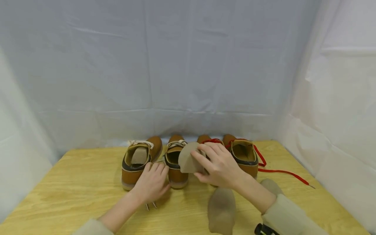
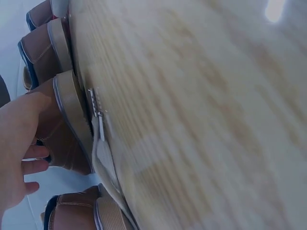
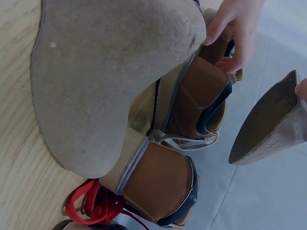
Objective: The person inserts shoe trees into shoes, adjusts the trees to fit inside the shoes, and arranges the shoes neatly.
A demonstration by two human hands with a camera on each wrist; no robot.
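Bowing into a curve at the centre of the head view: a beige insole (image 1: 191, 160), matte, thin-edged, its visible end rounded; right-wrist view shows a darker inner face. Second shoe (image 1: 177, 178), just left of centre: brown, dark collar, pale laces, shadowed mouth.

Around, left to right. First shoe (image 1: 130, 178), brown, grey-beige pad (image 1: 139, 156) inside, toe angled right. Pale lace (image 2: 108, 163) with metal tips, on the table (image 1: 91, 186) near the soles. Third shoe (image 1: 203, 138), mostly blocked by right hand and insole. Fourth shoe (image 1: 248, 168); red lace (image 1: 282, 171) trailing toward right edge. Lower right of centre, two loose insoles (image 1: 221, 209), the farther partly behind the forearm.

Left hand (image 1: 152, 181): fingers loosely bent, apart; thumb against second shoe's heel, touching rather than gripping. Right hand (image 1: 217, 163) pinches the insole between thumb and fingers. Insole at its fingertips, left of the palm, above the table, overlapping second shoe's right side in head view.
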